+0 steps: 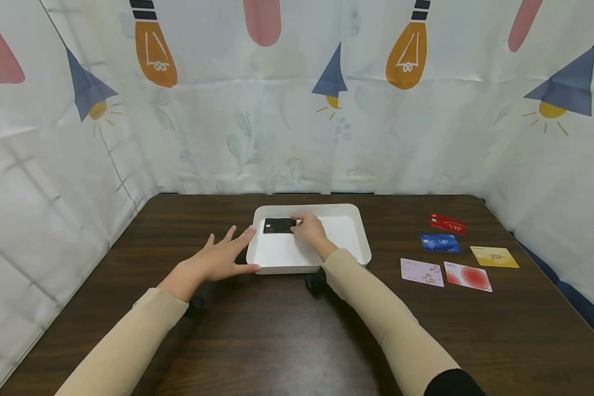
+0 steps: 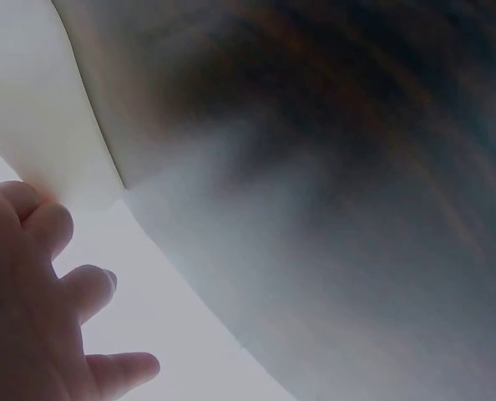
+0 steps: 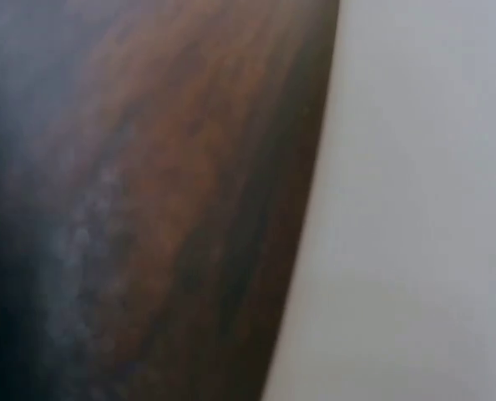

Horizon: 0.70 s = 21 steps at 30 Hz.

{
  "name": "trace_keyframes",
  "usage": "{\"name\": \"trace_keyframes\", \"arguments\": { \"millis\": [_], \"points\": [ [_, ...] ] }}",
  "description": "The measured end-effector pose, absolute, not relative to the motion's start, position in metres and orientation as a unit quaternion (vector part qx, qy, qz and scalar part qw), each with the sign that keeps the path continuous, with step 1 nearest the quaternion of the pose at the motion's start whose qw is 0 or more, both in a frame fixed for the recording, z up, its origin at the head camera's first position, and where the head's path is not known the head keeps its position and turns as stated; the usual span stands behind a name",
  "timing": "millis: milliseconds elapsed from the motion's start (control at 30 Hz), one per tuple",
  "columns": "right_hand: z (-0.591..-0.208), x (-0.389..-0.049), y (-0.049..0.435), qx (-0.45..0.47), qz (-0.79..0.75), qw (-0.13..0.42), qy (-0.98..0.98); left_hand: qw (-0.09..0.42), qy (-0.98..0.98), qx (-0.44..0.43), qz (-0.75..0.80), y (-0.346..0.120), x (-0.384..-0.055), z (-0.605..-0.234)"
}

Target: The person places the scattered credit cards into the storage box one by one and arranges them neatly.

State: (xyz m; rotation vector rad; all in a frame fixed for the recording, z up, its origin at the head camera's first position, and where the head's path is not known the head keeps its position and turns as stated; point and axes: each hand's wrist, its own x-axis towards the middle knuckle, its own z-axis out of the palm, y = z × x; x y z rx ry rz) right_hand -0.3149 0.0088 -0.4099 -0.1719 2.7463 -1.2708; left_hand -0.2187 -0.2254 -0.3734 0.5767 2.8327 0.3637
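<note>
Beige sleeves [image 1: 393, 324] over the desk [image 1: 272, 335], black VIP card [image 1: 276, 226] in the tray

Both forearms slant across the brown wood-grain desk to a shallow white tray [image 1: 346, 258] with rounded corners, set at the middle of the far edge. Fingers apart, the left hand [image 1: 213, 260] rests at the tray's left edge, its thumb by the near left corner. Over the tray, the right hand [image 1: 311, 231] pinches the right end of the black card between thumb and bent fingers. That card is inside, toward the tray's far left corner; whether it lies wholly flat I can't quite tell from here.

Five more cards lie toward the desk's right edge: a red VIP card [image 1: 447, 224] closest to the far right corner, then a blue UP card [image 1: 440, 243], a gold card [image 1: 495, 257] nearest the right edge, and, side by side, a pale lilac card [image 1: 422, 272] and a white card with a red disc [image 1: 468, 276].
</note>
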Motion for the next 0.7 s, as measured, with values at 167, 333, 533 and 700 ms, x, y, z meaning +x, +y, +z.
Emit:
{"name": "trace_keyframes", "arguments": {
  "millis": [167, 333, 533, 700],
  "points": [
    [-0.409, -0.316, 0.01, -0.052, -0.435, 0.067, 0.896, 0.115, 0.966, 0.198, 0.121, -0.225, -0.219, -0.374],
    [-0.401, -0.312, 0.015, -0.052, -0.454, 0.089, 0.885, 0.114, 0.966, 0.197, 0.12, -0.226, -0.219, -0.374],
    [-0.385, -0.305, 0.028, -0.079, -0.487, 0.114, 0.862, 0.113, 0.967, 0.195, 0.121, -0.227, -0.218, -0.373],
    [-0.374, -0.302, 0.043, -0.098, -0.494, 0.13, 0.854, 0.109, 0.967, 0.197, 0.122, -0.226, -0.218, -0.373]
  ]
}}
